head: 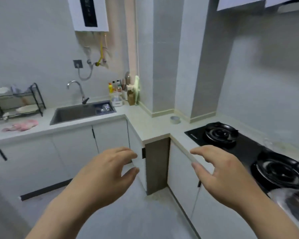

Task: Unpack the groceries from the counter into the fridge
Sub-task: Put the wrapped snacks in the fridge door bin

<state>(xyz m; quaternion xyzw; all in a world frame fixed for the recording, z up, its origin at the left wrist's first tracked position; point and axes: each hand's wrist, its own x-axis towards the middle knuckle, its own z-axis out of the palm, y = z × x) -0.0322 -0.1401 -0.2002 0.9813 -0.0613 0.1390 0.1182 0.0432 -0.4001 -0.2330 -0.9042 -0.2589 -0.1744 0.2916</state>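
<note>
Here the pale L-shaped stone counter (145,125) wraps the corner of a small grey-tiled kitchen, and no groceries can be made out on it, except perhaps a blurred clear plastic shape (290,204) at the lower right edge, too smeared to identify. No fridge is in view. On the counter's corner stands a small round grey tin (175,120), alone. To the left a dark rectangular sink (72,112) is set into the surface under a curved chrome tap (77,90); a crumpled pink cloth (21,126) lies beside it, near a black wire dish rack (16,102). Bottles and utensils (121,91) crowd the back corner. To the right a black glass two-burner hob (245,149) sits flush in the counter. A white wall-mounted water heater (88,12) hangs above the sink.

Both bare hands are raised in front of the white cabinet doors (76,147), palms down. The left hand (104,171) and the right hand (226,173) each have fingers spread and gently curled, holding nothing.
</note>
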